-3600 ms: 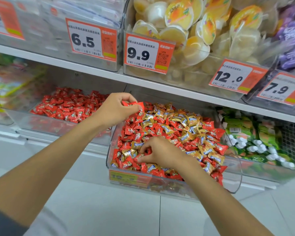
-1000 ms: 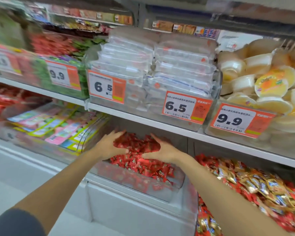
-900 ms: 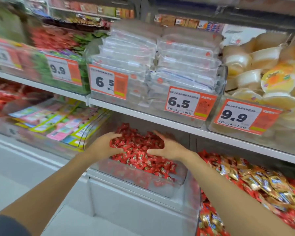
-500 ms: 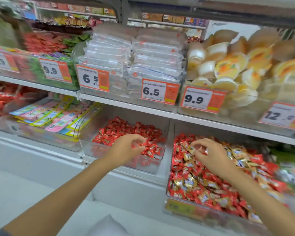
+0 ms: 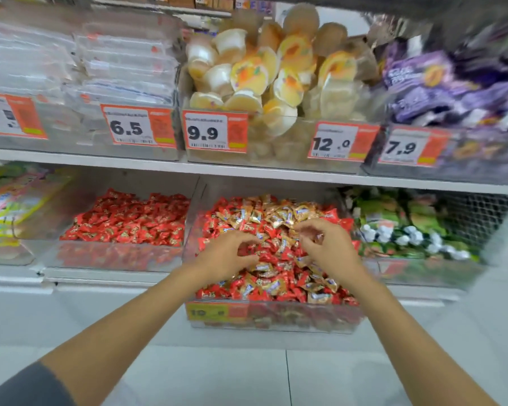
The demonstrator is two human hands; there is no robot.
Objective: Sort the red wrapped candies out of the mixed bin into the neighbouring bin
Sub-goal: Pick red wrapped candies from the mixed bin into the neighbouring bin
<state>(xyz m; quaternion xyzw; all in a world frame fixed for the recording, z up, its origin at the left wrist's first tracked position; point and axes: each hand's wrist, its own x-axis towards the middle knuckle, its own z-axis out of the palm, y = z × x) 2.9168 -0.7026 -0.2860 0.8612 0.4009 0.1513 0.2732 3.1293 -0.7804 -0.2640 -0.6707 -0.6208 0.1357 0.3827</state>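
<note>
The mixed bin is a clear tub at the centre of the lower shelf, heaped with red candies and gold candies. To its left, the neighbouring bin holds only red wrapped candies. My left hand is over the left half of the mixed pile, fingers curled down onto red candies. Over the right half, my right hand has curled fingers and thumb among gold and red wrappers. Both hands are blurred, so I cannot see whether either holds a candy.
An upper shelf with price tags overhangs the bins, carrying jelly cups and purple packets. Right of the mixed bin is a bin of green and white sweets. Colourful flat packets lie at far left. White floor below.
My left hand has moved right, from above the red-only bin to over the mixed bin. My right hand has stayed in the mixed bin. The view has swung right.
</note>
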